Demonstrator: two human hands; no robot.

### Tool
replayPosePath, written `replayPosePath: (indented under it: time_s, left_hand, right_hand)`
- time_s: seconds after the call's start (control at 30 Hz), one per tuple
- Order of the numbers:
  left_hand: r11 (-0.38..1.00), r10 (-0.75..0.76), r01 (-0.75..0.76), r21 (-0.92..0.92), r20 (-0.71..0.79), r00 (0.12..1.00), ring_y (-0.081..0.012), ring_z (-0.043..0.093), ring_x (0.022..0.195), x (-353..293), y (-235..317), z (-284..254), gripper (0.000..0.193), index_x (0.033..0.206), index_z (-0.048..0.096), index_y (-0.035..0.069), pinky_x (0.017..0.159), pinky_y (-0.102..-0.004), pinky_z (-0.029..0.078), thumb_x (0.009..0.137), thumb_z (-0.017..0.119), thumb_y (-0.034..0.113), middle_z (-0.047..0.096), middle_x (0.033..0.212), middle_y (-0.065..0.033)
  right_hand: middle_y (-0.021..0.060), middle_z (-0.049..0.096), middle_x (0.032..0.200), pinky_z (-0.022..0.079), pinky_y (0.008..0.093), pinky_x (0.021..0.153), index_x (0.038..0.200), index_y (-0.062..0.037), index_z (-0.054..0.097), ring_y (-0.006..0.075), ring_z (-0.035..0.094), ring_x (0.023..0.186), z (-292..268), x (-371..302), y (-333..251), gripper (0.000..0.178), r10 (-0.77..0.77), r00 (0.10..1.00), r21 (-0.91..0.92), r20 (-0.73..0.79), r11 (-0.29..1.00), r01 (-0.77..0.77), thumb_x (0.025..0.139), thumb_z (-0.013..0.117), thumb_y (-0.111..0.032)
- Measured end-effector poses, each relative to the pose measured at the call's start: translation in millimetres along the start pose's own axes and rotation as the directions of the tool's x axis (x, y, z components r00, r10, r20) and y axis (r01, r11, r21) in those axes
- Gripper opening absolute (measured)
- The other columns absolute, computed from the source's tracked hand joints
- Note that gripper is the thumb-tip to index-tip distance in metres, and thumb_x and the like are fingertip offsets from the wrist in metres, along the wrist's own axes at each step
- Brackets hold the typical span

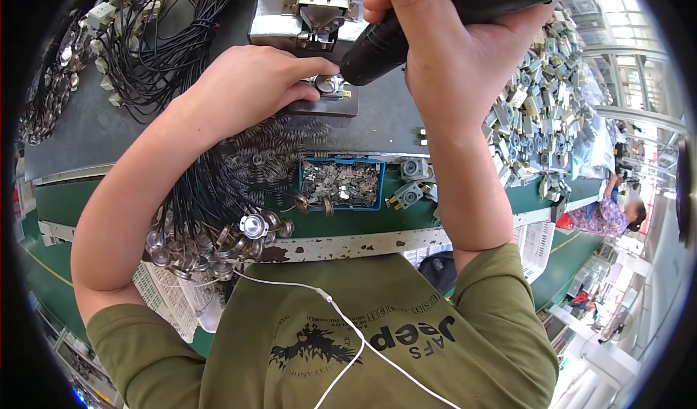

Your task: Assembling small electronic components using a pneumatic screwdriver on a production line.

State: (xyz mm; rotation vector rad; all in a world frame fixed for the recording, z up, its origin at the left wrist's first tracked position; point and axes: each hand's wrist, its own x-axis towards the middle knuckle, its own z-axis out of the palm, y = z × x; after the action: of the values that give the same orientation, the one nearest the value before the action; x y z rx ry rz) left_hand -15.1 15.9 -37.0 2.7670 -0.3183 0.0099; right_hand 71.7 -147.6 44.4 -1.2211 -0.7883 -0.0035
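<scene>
My left hand (247, 86) reaches in from the left, thumb and forefinger closed on a small round metal part (328, 84). That part sits on a dark fixture plate (341, 106), with a brass-coloured tab beside it. My right hand (461, 64) grips a black power screwdriver (377, 50) from above, its body slanting down to the left. The screwdriver's nose ends right next to the round part and my left fingertip; whether it touches is hard to make out. Behind them stands a metal clamp jig (319, 21).
Bundled black wires (192, 39) with pale blocks lie left. Loose springs (268, 148) and wires with round metal caps (218, 246) spread nearer me. A blue tray (382, 184) holds small metal pieces. Pale switch-like housings (537, 111) heap at right. Another person (610, 217) is beyond.
</scene>
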Motion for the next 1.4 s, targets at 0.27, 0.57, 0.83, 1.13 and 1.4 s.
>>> replayPosePath:
  time_s: [0.27,0.57,0.83,1.13,1.4]
  left_hand:
    - [1.000,0.012,-0.011,0.011,-0.033,0.999,-0.0324,0.072,0.086,4,-1,3,0.032,0.127,0.066,0.022,0.074,-0.0456,0.056,0.096,0.066,0.033,0.072,0.086,-0.0109]
    - [0.998,0.056,-0.054,0.031,-0.058,0.997,-0.0319,0.072,0.085,1,-2,8,0.030,0.124,0.067,0.022,0.072,-0.0461,0.056,0.096,0.066,0.033,0.073,0.085,-0.0106]
    - [0.994,0.083,-0.077,0.077,-0.074,0.994,-0.0307,0.072,0.088,-3,-3,7,0.031,0.126,0.066,0.020,0.074,-0.0453,0.056,0.097,0.065,0.032,0.073,0.089,-0.0099]
    - [0.955,0.081,-0.039,0.295,-0.132,0.988,-0.0296,0.068,0.097,-7,9,4,0.024,0.110,0.069,0.010,0.086,-0.0436,0.053,0.090,0.072,0.024,0.068,0.097,-0.0086]
    - [0.820,0.564,-0.572,-0.005,0.174,0.807,-0.0176,0.066,0.094,8,77,36,0.003,0.080,0.071,0.015,0.080,-0.0342,0.051,0.078,0.070,0.017,0.068,0.081,0.0025]
  right_hand:
    - [0.0096,0.068,0.100,0.059,0.0277,0.067,0.128,-0.0031,0.036,0.0133,0.069,0.084,-3,25,35,0.059,-0.396,0.903,0.182,0.167,0.912,0.367,0.088,0.076,0.009]
    - [0.0096,0.070,0.088,0.057,0.0249,0.060,0.113,0.0014,0.055,0.0135,0.069,0.071,13,-10,3,0.035,-0.087,0.996,0.011,-0.006,0.996,0.087,0.087,0.076,0.009]
    - [0.0109,0.070,0.092,0.059,0.0265,0.063,0.120,0.0033,0.050,0.0154,0.071,0.077,6,-6,18,0.043,-0.257,0.958,0.149,0.128,0.960,0.237,0.087,0.075,0.011]
    - [0.0091,0.069,0.086,0.057,0.0256,0.059,0.111,0.0028,0.059,0.0140,0.069,0.069,-7,-16,23,0.027,-0.131,0.981,0.187,-0.141,0.970,0.156,0.089,0.075,0.007]
    - [0.0087,0.069,0.086,0.056,0.0254,0.059,0.110,0.0025,0.060,0.0137,0.068,0.068,-55,-1,37,0.026,-0.061,0.979,0.105,-0.195,0.991,0.083,0.090,0.075,0.006]
